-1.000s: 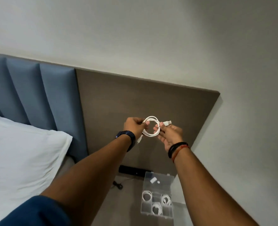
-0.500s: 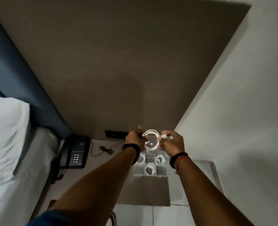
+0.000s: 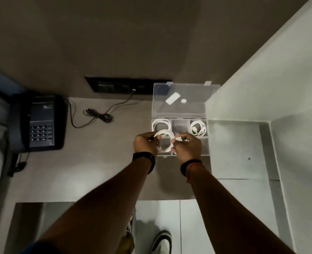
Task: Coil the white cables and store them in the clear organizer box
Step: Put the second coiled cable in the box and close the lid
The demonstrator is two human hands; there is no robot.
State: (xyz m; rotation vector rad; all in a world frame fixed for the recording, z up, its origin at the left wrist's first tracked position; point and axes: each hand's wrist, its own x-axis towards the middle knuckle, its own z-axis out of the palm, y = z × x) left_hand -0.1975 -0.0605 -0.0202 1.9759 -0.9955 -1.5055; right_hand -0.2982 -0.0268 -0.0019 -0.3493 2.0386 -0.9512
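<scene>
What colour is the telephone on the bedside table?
The telephone is black, with a dark keypad; the head view shows it, left of the hands.

- Your hands hide the near compartments of the clear organizer box [image 3: 205, 143]; you cannot see what lies inside.
- The shoe [image 3: 161, 242] is cut by the bottom edge.
- The telephone [image 3: 39, 121] keys are too small to read.

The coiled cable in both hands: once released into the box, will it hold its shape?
Probably not fully. The cable looks thin and springy, pinched by left hand and right hand, so it may loosen. Box walls likely contain it, as with the stored coil.
</scene>
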